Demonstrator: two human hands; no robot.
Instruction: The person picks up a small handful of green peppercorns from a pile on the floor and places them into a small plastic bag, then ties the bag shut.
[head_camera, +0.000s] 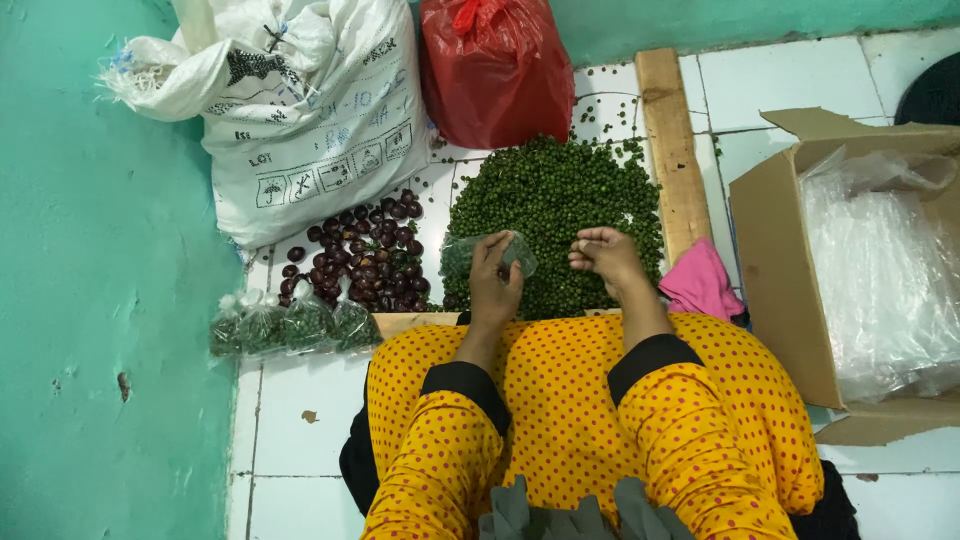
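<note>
Head view: left hand (494, 282) pinches small clear bag (490, 255) open; right hand (606, 256), fingertips together at 3 o'clock, holds green pellets (555, 215). Keep bag mouth wide, feed low.

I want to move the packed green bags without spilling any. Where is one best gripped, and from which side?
Probably by the gathered clear neck of a packed bag, coming from above on the far side. The four lie in a row by the green wall, with their full, rounded bellies toward the person and their twisted tops pointing away, so the necks are free to pinch.
</note>
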